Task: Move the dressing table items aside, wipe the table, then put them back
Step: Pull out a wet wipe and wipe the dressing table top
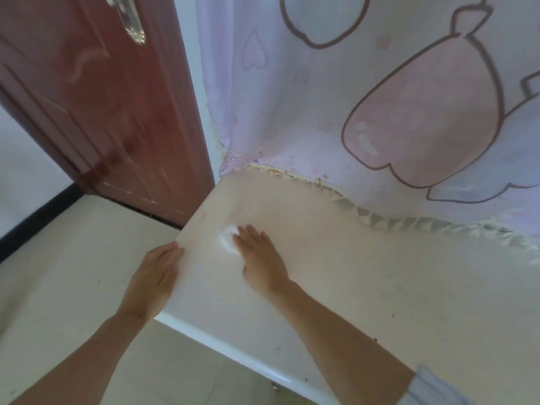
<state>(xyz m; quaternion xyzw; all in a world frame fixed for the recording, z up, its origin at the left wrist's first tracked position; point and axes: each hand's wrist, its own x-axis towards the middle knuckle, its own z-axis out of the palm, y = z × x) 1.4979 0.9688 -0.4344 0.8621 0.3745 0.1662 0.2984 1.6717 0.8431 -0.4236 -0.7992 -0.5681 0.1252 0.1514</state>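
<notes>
Head view: the right hand (260, 258) lies flat on the dressing table (380, 287), fingers straight and together, pressing a small white wad (226, 239) of cloth or tissue (I cannot tell which) against the top near its left edge. The wad shows just past the fingertips. The left hand (155, 276) rests with loosely extended fingers on the table's left edge, gripping nothing. A pale sleeve (432, 387) is pushed up on the right forearm. The pale tabletop carries a few dark specks. Along its far side hangs a pink cartoon-print curtain (380, 97), whose lace trim (380, 220) lies on the surface. Left of it stands a reddish-brown door (102, 97) with a metal handle (131, 19), above a beige tiled floor (58, 273).
</notes>
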